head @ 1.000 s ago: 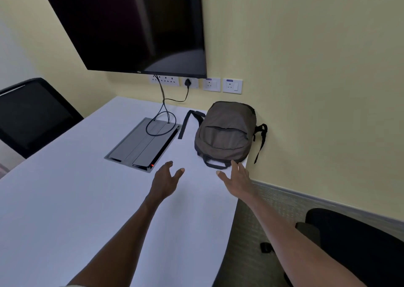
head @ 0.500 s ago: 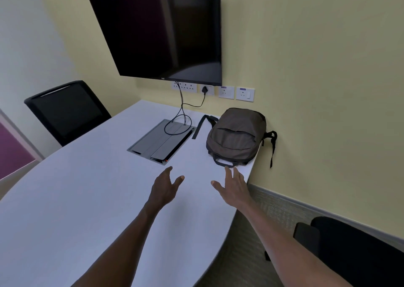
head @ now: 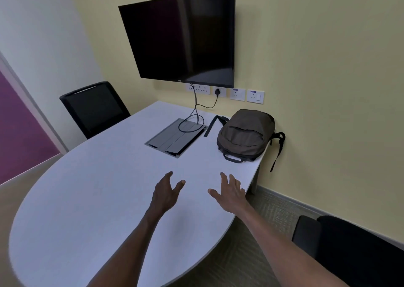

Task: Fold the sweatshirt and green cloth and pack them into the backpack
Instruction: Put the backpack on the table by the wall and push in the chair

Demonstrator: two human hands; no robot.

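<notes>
A brown-grey backpack (head: 246, 135) lies flat on the far right corner of the white table (head: 98, 188), against the yellow wall, one strap hanging off the edge. Its zips look closed. My left hand (head: 166, 191) and my right hand (head: 231, 191) hover side by side above the table, a hand's length short of the backpack, fingers spread and holding nothing. No sweatshirt or green cloth is in view.
A grey cable hatch (head: 175, 137) is set into the table left of the backpack, with a looped black cable on it. A dark screen (head: 183, 39) hangs on the wall. Black chairs stand at far left (head: 94, 107) and near right (head: 358, 251).
The view has tilted up and pulled back, showing more of the screen, wall and left chair. Both hands stay open and have drawn back slightly from the backpack.
</notes>
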